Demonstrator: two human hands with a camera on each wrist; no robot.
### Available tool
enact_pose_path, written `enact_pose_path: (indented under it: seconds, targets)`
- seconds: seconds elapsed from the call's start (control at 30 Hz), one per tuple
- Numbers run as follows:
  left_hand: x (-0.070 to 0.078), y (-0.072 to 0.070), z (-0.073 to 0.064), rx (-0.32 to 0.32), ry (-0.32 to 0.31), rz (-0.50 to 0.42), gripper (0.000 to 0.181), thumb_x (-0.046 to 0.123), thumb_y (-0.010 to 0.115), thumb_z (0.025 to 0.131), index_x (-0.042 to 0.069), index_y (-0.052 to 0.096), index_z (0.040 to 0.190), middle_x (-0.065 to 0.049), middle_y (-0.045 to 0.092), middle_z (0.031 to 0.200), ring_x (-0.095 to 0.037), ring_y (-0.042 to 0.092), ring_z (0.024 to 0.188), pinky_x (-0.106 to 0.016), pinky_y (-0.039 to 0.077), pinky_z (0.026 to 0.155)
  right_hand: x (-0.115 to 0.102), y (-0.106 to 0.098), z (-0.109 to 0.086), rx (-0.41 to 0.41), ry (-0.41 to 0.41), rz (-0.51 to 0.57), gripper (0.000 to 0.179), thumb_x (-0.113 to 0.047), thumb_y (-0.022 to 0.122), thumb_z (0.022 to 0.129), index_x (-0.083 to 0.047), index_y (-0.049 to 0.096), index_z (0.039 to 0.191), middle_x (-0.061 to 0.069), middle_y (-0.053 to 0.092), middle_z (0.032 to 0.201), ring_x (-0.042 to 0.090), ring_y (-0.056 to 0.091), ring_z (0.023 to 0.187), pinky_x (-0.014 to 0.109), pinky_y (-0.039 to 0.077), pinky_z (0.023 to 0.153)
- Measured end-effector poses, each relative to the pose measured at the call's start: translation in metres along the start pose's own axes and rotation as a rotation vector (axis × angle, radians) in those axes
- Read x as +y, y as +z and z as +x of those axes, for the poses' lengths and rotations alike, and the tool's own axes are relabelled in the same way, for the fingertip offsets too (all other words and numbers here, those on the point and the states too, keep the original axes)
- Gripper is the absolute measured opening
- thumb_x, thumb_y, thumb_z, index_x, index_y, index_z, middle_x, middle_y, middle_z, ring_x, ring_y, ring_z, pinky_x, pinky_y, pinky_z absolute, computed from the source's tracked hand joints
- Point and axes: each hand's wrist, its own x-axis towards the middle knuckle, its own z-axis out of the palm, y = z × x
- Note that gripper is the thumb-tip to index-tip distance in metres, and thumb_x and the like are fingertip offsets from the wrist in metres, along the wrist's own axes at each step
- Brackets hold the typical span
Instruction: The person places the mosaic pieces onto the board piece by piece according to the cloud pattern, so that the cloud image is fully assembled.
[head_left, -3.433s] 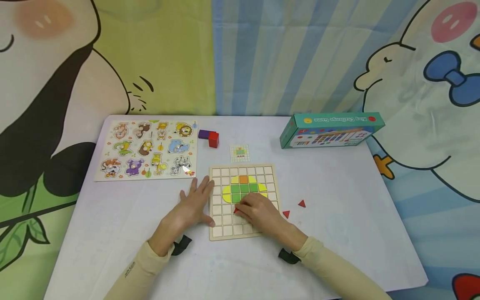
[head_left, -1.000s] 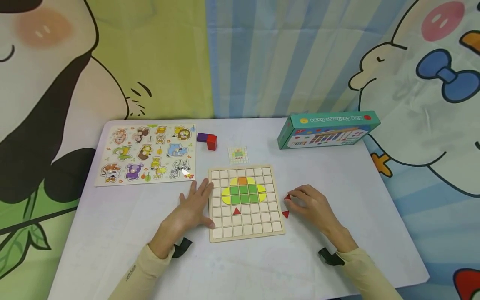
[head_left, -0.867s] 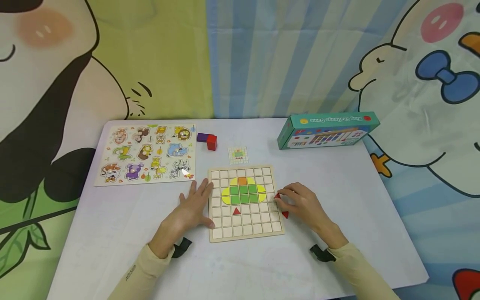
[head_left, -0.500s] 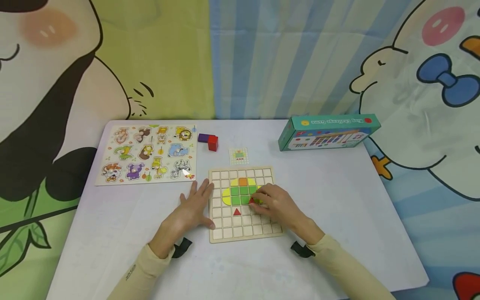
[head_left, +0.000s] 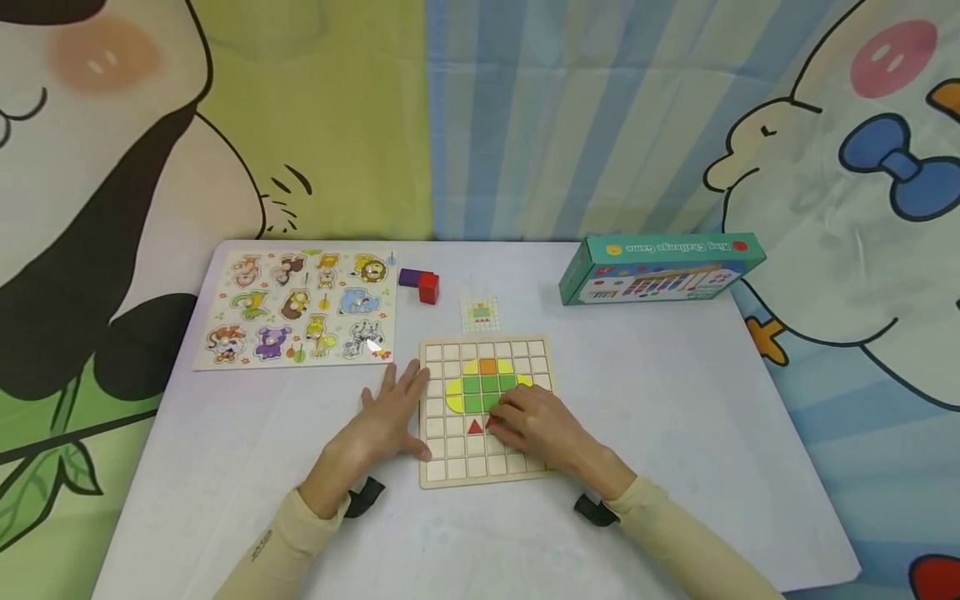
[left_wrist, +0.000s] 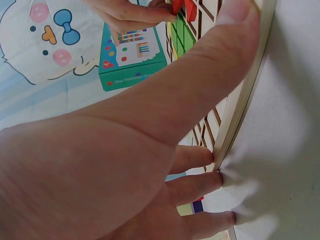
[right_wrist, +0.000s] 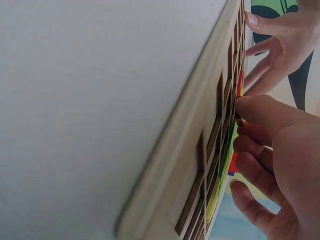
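A wooden grid board [head_left: 456,468] lies in the middle of the table. Green squares [head_left: 481,393], an orange square [head_left: 488,367] and yellow rounded pieces [head_left: 454,396] sit in its cells. Below the green ones is a red triangle [head_left: 475,427]. My right hand [head_left: 543,425] pinches a second red triangle [head_left: 491,422] between thumb and fingertips, at the cell just right of the first. My left hand [head_left: 382,427] rests at the board's left edge with fingers spread; in the left wrist view its thumb [left_wrist: 235,20] lies on the frame. My right hand hides part of the board.
A small pattern card [head_left: 480,315] lies behind the board. Beyond it on the left are a red block [head_left: 428,288], a purple block [head_left: 410,277] and an animal puzzle board [head_left: 296,308]. A green game box [head_left: 663,268] stands at the back right.
One red triangle was set on the board and let go. My right hand then took another from the table at the right and carried it left onto the board. My left hand stayed put.
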Motion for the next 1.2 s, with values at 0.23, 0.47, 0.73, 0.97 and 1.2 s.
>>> enact_pose_path:
  seconds: [0.23, 0.47, 0.73, 0.97, 1.2]
  targets:
    - [0.0003, -0.0005, -0.0005, 0.0, -0.002, -0.006, 0.127, 0.026, 0.097, 0.063, 0.004, 0.02, 0.161, -0.017, 0.008, 0.171, -0.05, -0.003, 0.155, -0.083, 0.009, 0.11, -0.0019, 0.0003, -0.0032, -0.048, 0.059, 0.024, 0.018, -0.027, 0.079, 0.089, -0.015, 0.078, 0.102, -0.005, 0.07, 0.098, 0.012, 0.065, 0.093, 0.029, 0.054, 0.083]
    - [0.0001, 0.0001, -0.0008, 0.002, -0.001, -0.02, 0.126, 0.025, 0.097, 0.062, 0.003, 0.021, 0.161, -0.017, 0.008, 0.171, -0.05, -0.003, 0.155, -0.083, 0.008, 0.11, -0.0025, -0.0001, -0.0046, -0.053, 0.063, 0.042, 0.019, -0.028, 0.08, 0.088, -0.015, 0.079, 0.102, -0.006, 0.07, 0.097, 0.011, 0.065, 0.093, 0.029, 0.055, 0.084]
    - [-0.0002, 0.0006, -0.0009, 0.003, 0.002, -0.014, 0.127, 0.025, 0.097, 0.061, 0.003, 0.022, 0.161, -0.018, 0.008, 0.171, -0.05, -0.002, 0.155, -0.084, 0.008, 0.109, -0.0057, 0.0008, -0.007, -0.063, 0.079, 0.069, 0.02, -0.025, 0.08, 0.088, -0.013, 0.08, 0.104, -0.005, 0.07, 0.095, 0.011, 0.064, 0.091, 0.029, 0.054, 0.083]
    - [0.001, -0.0004, -0.0019, 0.003, 0.003, -0.012, 0.127, 0.025, 0.097, 0.061, 0.002, 0.022, 0.161, -0.018, 0.009, 0.171, -0.051, -0.001, 0.155, -0.084, 0.009, 0.109, -0.0078, 0.0014, -0.007, 0.003, 0.048, 0.045, 0.016, -0.021, 0.083, 0.085, -0.012, 0.082, 0.099, -0.004, 0.069, 0.089, 0.011, 0.063, 0.083, 0.027, 0.052, 0.075]
    - [0.0007, -0.0004, -0.0027, 0.009, 0.007, -0.015, 0.126, 0.025, 0.097, 0.061, 0.002, 0.023, 0.161, -0.018, 0.01, 0.171, -0.051, -0.001, 0.155, -0.084, 0.008, 0.109, -0.0086, 0.0026, -0.007, 0.05, 0.019, 0.03, 0.014, -0.02, 0.085, 0.082, -0.011, 0.081, 0.091, -0.004, 0.068, 0.083, 0.012, 0.062, 0.078, 0.026, 0.052, 0.073]
